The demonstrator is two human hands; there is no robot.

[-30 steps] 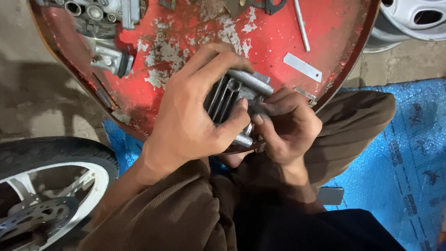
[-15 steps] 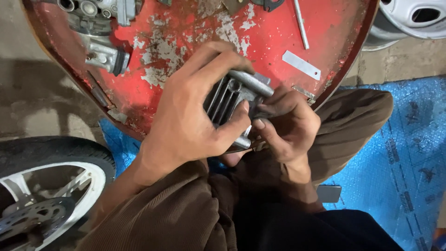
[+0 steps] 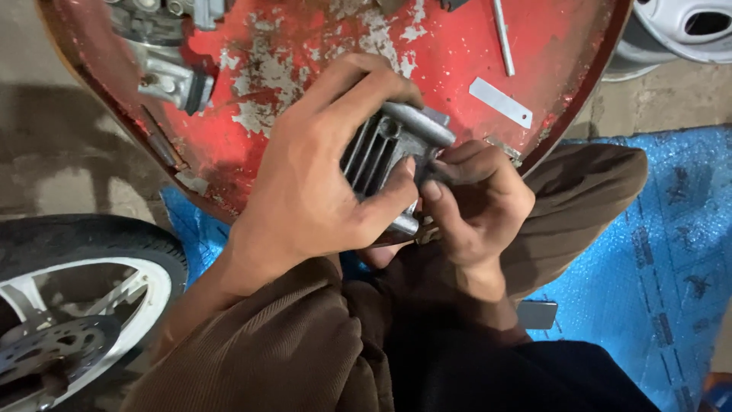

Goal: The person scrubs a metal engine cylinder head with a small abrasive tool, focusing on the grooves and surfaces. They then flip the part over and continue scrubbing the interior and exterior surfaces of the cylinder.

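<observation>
Here we grip the finned metal part point(image 3: 381, 156) in our left hand point(image 3: 320, 183); our right hand point(image 3: 473, 202) pinches at its edge, the work on it seemingly unfinished, above the red tray point(image 3: 305, 46).

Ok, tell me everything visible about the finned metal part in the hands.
The finned metal part looks like dull grey cast metal, with parallel ribs on one face and a rounded tube-like edge along its top. It is held above the rim of the red tray. The left hand wraps around it, thumb across the ribs; the right hand pinches its right edge. Much is hidden.
</observation>
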